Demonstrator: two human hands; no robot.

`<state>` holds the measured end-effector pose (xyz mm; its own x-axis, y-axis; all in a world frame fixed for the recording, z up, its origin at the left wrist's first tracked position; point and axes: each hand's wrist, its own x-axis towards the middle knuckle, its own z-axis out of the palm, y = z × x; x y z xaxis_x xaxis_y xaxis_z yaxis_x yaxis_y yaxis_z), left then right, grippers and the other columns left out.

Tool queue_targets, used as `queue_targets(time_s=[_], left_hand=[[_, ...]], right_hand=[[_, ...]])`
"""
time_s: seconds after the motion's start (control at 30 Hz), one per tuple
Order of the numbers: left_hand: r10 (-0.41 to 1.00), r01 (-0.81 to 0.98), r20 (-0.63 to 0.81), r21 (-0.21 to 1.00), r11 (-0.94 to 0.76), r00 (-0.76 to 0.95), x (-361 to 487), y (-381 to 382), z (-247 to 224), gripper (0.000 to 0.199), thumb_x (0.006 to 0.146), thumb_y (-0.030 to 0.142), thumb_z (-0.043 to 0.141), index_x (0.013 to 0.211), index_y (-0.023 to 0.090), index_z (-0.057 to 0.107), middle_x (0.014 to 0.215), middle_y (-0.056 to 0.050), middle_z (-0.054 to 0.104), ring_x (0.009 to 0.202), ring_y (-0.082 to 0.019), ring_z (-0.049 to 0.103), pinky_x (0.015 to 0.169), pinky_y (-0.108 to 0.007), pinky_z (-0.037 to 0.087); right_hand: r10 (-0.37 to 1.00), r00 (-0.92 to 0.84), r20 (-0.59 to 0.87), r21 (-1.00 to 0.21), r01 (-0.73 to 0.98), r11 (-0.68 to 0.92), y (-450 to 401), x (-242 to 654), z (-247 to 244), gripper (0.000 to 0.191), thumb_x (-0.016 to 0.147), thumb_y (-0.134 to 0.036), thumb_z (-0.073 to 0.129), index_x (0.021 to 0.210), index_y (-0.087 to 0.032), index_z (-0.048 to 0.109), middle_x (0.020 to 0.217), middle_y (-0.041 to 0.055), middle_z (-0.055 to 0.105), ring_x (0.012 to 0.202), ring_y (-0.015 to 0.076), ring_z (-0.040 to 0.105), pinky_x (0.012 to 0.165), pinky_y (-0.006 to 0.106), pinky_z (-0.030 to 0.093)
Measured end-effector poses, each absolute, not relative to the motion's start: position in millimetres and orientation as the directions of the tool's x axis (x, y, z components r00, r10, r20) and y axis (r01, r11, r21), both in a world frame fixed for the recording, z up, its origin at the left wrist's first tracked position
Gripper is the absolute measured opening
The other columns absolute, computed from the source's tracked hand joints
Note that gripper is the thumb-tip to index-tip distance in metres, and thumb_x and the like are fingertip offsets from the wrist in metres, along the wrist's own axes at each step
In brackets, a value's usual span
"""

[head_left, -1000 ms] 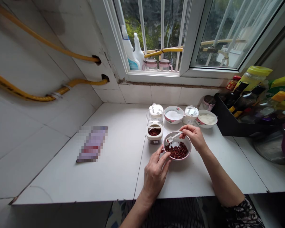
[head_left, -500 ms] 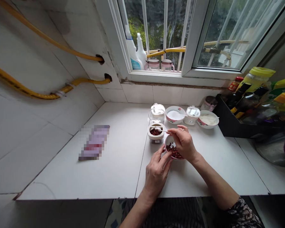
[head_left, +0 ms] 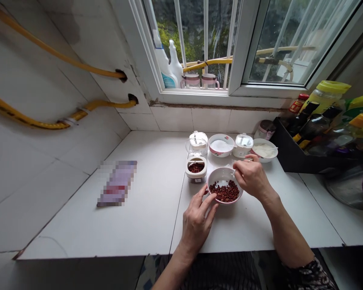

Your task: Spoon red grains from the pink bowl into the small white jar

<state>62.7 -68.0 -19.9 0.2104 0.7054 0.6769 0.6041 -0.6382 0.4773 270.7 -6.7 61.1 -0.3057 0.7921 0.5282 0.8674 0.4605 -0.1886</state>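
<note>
From here I see my right hand (head_left: 252,177) pinching a white handle (head_left: 233,172) at the right rim of the bowl (head_left: 222,173); my left hand (head_left: 196,221) holds its left side, nearer the open jar (head_left: 191,175)

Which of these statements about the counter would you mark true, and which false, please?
1. The left hand touches the bowl of dark red peppercorns. True.
2. The right hand holds the white spoon over the open jar. False; that hand is at the bowl's right side.
3. The open jar is empty. False; dark red peppercorns show inside.
4. The black crate stands right of the bowl. True.
</note>
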Motion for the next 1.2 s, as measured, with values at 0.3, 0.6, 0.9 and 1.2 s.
queue_targets(time_s=[0.3,0.6,0.9,1.2], left_hand=[[0.703,0.605,0.681,0.475,-0.639,0.208,61.8,-67.9,-20.2,0.024,0.095,0.018,0.055,0.118,0.022,0.062,0.133,-0.013,0.06,0.111,-0.022,0.065,0.091,-0.035,0.057],[0.7,0.605,0.683,0.472,-0.642,0.209,61.9,-67.9,-21.6,0.024,0.096,0.018,0.054,0.118,0.022,0.062,0.133,-0.013,0.059,0.112,-0.022,0.064,0.092,-0.035,0.057],[0.697,0.607,0.687,0.469,-0.641,0.205,62.6,-67.6,-22.8,0.024,0.096,0.017,0.055,0.119,0.022,0.062,0.133,-0.013,0.059,0.111,-0.022,0.065,0.092,-0.034,0.056],[0.696,0.601,0.689,0.473,-0.644,0.204,63.0,-67.6,-23.7,0.024,0.096,0.018,0.055,0.119,0.021,0.062,0.132,-0.014,0.059,0.111,-0.022,0.065,0.092,-0.034,0.056]], right_hand=[[0.8,-0.367,0.474,-0.346,0.758,0.553,-13.0,257.6,58.8,0.022,0.084,-0.011,0.042,0.074,-0.021,0.059,0.06,-0.0016,0.064,0.054,0.0143,0.051,0.09,0.037,0.041],[0.897,-0.15,0.415,-0.558,0.737,0.381,-4.0,264.7,54.8,0.02,0.081,-0.015,0.045,0.072,-0.024,0.06,0.061,-0.0018,0.066,0.068,0.0184,0.06,0.088,0.036,0.043],[0.923,-0.21,0.322,-0.617,0.692,0.373,-1.2,257.4,45.8,0.02,0.079,-0.015,0.043,0.071,-0.023,0.06,0.058,-0.0016,0.067,0.072,0.0188,0.06,0.088,0.035,0.04],[0.93,-0.207,0.303,-0.661,0.657,0.362,1.7,257.5,42.8,0.02,0.078,-0.013,0.044,0.071,-0.022,0.061,0.055,-0.0025,0.067,0.065,0.0168,0.059,0.088,0.033,0.041]])
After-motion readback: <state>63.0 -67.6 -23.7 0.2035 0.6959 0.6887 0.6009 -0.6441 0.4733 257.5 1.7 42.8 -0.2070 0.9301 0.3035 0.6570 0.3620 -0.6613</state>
